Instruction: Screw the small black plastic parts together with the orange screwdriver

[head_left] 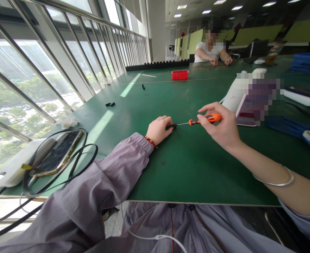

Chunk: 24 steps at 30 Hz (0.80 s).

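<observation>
My left hand [160,129] rests on the green table and pinches a small black part [172,125], whose exact kind I cannot make out. In my right hand [220,127] is a screwdriver [213,118] with an orange and black handle, held between thumb and fingers. Its thin metal shaft lies nearly level and points left, the tip reaching the black part. My left fingers cover some of that part.
On the green table [170,179] lie small black pieces [109,104] and a red bin [180,75]. Left are a phone [58,153] and looped black cable [77,151]. A white device [235,93] and a pinkish box [250,109] stand right. Across sits a person [210,51].
</observation>
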Motion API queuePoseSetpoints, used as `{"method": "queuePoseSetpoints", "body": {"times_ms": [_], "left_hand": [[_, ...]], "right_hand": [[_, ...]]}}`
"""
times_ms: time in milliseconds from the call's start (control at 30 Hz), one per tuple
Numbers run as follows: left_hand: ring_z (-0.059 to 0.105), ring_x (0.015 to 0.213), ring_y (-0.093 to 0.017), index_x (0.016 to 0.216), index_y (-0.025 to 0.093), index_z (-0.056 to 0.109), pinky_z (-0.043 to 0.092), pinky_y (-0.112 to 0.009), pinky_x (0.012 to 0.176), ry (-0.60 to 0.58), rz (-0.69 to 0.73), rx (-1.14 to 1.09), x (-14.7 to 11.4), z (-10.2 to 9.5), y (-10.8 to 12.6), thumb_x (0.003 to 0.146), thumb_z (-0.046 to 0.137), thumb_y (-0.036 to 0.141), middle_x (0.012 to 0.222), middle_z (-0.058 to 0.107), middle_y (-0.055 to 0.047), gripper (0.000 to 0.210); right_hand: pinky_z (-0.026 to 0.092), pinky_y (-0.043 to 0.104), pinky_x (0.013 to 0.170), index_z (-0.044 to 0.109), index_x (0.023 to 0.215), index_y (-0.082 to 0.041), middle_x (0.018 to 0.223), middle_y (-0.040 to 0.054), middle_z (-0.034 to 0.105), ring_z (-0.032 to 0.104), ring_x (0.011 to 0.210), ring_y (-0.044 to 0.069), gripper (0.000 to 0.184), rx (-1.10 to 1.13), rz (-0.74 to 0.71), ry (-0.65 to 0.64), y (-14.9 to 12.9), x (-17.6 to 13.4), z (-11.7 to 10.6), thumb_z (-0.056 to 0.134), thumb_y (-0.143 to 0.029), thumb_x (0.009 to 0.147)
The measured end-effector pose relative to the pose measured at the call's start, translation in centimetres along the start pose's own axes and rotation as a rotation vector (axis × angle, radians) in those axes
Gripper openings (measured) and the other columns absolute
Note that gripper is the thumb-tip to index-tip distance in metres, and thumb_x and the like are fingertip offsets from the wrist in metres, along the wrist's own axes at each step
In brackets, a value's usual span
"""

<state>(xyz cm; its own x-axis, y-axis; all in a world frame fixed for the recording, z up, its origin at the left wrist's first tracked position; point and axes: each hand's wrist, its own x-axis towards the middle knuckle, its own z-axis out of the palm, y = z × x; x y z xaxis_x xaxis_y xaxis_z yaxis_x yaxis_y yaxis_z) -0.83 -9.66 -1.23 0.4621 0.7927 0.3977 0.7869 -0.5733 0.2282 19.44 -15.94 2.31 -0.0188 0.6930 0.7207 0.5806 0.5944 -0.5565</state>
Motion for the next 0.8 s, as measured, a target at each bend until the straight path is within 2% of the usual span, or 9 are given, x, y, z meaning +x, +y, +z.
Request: {"method": "queuePoseSetpoints", "body": {"times_ms": [100, 167, 233, 300, 400, 500, 567, 700, 800], "left_hand": [[0.057, 0.086, -0.017, 0.079, 0.02, 0.056, 0.042, -0.028, 0.069, 0.0, 0.002, 0.002, 0.0, 0.0, 0.0, 0.079, 0.054, 0.022, 0.09, 0.063, -0.002, 0.003], [0.057, 0.087, -0.017, 0.08, 0.02, 0.056, 0.042, -0.028, 0.07, -0.006, -0.002, 0.007, 0.0, 0.0, 0.0, 0.079, 0.054, 0.022, 0.09, 0.063, -0.002, 0.003], [0.057, 0.088, -0.017, 0.08, 0.021, 0.056, 0.042, -0.028, 0.07, -0.01, -0.004, 0.011, 0.1, 0.0, 0.0, 0.079, 0.054, 0.023, 0.091, 0.064, -0.002, 0.003], [0.057, 0.088, -0.018, 0.08, 0.021, 0.056, 0.042, -0.028, 0.07, -0.01, -0.005, 0.012, 0.0, 0.0, 0.0, 0.079, 0.054, 0.023, 0.091, 0.063, -0.002, 0.004], [0.057, 0.087, -0.017, 0.079, 0.021, 0.056, 0.042, -0.028, 0.069, -0.003, -0.001, 0.008, 0.0, 0.0, 0.0, 0.079, 0.054, 0.023, 0.09, 0.063, -0.002, 0.003], [0.057, 0.086, -0.017, 0.079, 0.02, 0.056, 0.042, -0.028, 0.069, 0.006, 0.005, 0.005, 0.0, 0.0, 0.0, 0.079, 0.054, 0.022, 0.089, 0.063, -0.002, 0.002], [0.057, 0.086, -0.017, 0.079, 0.02, 0.056, 0.041, -0.028, 0.069, 0.006, 0.001, 0.005, 0.0, 0.0, 0.0, 0.079, 0.054, 0.023, 0.089, 0.063, -0.002, 0.002], [0.057, 0.086, -0.017, 0.079, 0.021, 0.056, 0.042, -0.028, 0.069, 0.0, -0.007, 0.006, 0.0, 0.0, 0.1, 0.079, 0.055, 0.022, 0.09, 0.063, -0.002, 0.003], [0.058, 0.086, -0.017, 0.079, 0.021, 0.057, 0.042, -0.028, 0.069, 0.005, -0.007, 0.014, 0.0, 0.0, 0.1, 0.079, 0.055, 0.023, 0.09, 0.063, -0.002, 0.003]], "right_hand": [[0.046, 0.029, 0.059, 0.052, 0.096, -0.026, 0.075, -0.0009, 0.056, 0.056, 0.062, 0.015, 0.026, 0.081, -0.034, 0.033, 0.4, 0.0, 0.2, 0.065, -0.024, 0.073], [0.046, 0.029, 0.058, 0.049, 0.099, -0.026, 0.071, -0.0027, 0.053, 0.055, 0.061, 0.015, 0.032, 0.114, -0.017, 0.014, 0.5, -0.1, 0.4, 0.066, -0.025, 0.072], [0.043, 0.028, 0.053, 0.051, 0.097, -0.025, 0.061, -0.0053, 0.05, 0.052, 0.053, 0.014, 0.029, 0.096, 0.024, -0.031, 0.3, -0.2, 0.4, 0.066, -0.029, 0.074], [0.038, 0.027, 0.049, 0.054, 0.089, -0.024, 0.052, -0.0067, 0.046, 0.047, 0.046, 0.012, 0.017, 0.059, 0.055, -0.078, 0.0, -0.3, 0.4, 0.064, -0.032, 0.077], [0.038, 0.026, 0.05, 0.056, 0.082, -0.024, 0.055, -0.0048, 0.05, 0.048, 0.048, 0.012, 0.009, 0.03, 0.025, -0.063, -0.4, -0.3, 0.3, 0.062, -0.03, 0.078], [0.044, 0.027, 0.057, 0.054, 0.094, -0.024, 0.071, -0.0017, 0.056, 0.055, 0.06, 0.014, 0.023, 0.061, -0.024, 0.008, -0.2, -0.3, 0.4, 0.064, -0.024, 0.073], [0.045, 0.028, 0.058, 0.053, 0.098, -0.024, 0.07, -0.0024, 0.055, 0.055, 0.06, 0.014, 0.028, 0.075, -0.015, -0.012, 0.0, -0.3, 0.4, 0.065, -0.023, 0.072], [0.038, 0.027, 0.049, 0.056, 0.074, -0.022, 0.057, -0.0032, 0.055, 0.05, 0.048, 0.012, 0.005, 0.018, -0.002, -0.114, -0.2, -0.5, 0.5, 0.06, -0.024, 0.077], [0.037, 0.025, 0.048, 0.054, 0.065, -0.022, 0.057, -0.0023, 0.059, 0.051, 0.048, 0.011, 0.013, 0.025, -0.054, -0.096, -0.7, -0.8, 0.4, 0.057, -0.019, 0.077]]}}
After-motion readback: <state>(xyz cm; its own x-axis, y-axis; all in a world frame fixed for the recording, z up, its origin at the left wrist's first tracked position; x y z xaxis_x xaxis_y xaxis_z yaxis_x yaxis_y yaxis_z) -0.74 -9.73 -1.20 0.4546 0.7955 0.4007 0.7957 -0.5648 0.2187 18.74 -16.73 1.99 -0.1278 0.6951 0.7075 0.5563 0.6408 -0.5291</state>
